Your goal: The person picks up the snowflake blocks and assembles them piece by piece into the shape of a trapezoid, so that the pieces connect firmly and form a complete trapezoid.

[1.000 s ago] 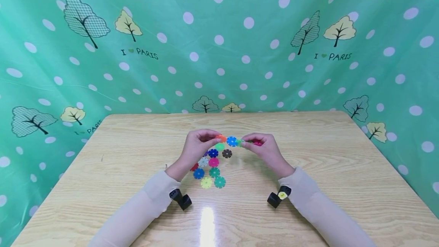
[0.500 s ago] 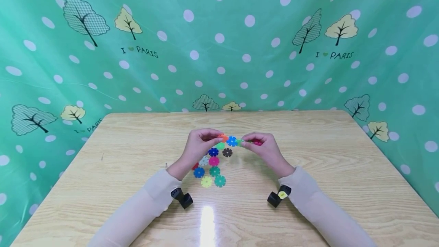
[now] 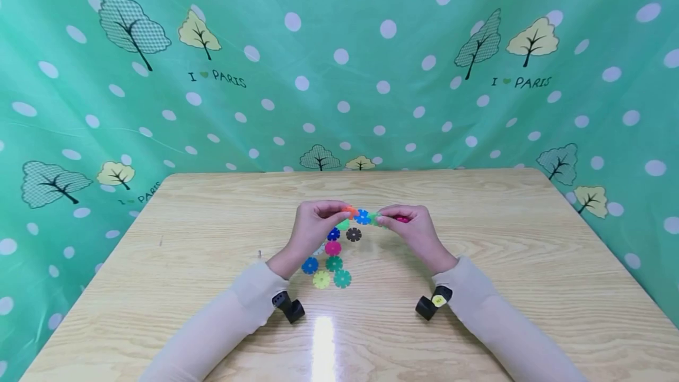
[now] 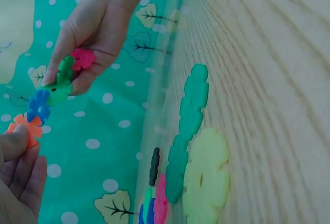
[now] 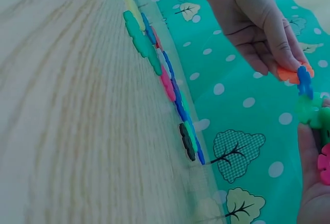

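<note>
Between the two hands, above the table, a short chain of notched plastic snowflake discs is held up. My left hand pinches an orange disc between thumb and fingers. That disc meets the edge of a blue disc, which joins on to a green disc. The right hand grips the green part of the chain with thumb and fingertips. A second green disc and a pink disc extend toward the right palm, partly covered by the fingers in the head view.
Several loose discs lie flat on the wooden table, among them yellow, teal, pink and dark brown. The left forearm hides some. A green dotted curtain hangs behind the table's far edge.
The left hand has shifted slightly right with the orange disc, which now overlaps the blue disc more in the head view. Right hand nearly still; the head view has moved a little.
</note>
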### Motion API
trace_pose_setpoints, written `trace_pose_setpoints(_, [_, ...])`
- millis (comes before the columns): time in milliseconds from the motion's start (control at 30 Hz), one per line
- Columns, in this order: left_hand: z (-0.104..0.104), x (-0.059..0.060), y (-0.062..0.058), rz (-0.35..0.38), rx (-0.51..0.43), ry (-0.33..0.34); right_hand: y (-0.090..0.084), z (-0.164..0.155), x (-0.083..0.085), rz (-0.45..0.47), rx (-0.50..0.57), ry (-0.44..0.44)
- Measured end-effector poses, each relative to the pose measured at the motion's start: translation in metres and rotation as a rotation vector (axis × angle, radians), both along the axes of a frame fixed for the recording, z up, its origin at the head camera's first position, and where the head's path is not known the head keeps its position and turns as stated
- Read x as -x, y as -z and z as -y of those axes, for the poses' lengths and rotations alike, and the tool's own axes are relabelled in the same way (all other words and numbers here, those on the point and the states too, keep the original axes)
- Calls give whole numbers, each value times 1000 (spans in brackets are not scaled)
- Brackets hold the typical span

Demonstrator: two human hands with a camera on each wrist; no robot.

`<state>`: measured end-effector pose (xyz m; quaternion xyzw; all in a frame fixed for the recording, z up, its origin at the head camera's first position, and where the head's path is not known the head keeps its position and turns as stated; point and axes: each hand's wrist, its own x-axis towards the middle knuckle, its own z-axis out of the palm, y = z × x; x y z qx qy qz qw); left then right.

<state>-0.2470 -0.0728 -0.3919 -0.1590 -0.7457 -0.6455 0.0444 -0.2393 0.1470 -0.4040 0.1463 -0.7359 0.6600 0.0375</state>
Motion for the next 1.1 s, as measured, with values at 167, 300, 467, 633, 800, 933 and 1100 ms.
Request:
trace_pose_setpoints(167, [-1, -1, -1, 18, 7, -10, 1, 0, 1, 8, 2, 9])
trace_pose_setpoints(300, [-2, 1, 0, 52, 23, -11, 1, -1, 3, 43, -25, 8])
trace_pose_setpoints(467, [-1, 2, -2, 104, 17, 7, 0, -3, 6, 77, -55, -31])
trace_pose_setpoints(633, [1, 3, -4, 169, 47, 36, -1, -6, 7, 143, -108, -67])
trace_pose_setpoints(800, [1, 3, -4, 231, 29, 71, -3, -7, 8, 195, -181, -116])
trace_pose_setpoints(933, [-3, 3, -1, 292, 0, 78, -5, -6, 7, 186, -190, -136])
trace_pose_setpoints(1100, [-10, 1, 3, 362, -31, 71, -7, -3, 4, 164, -179, -115])
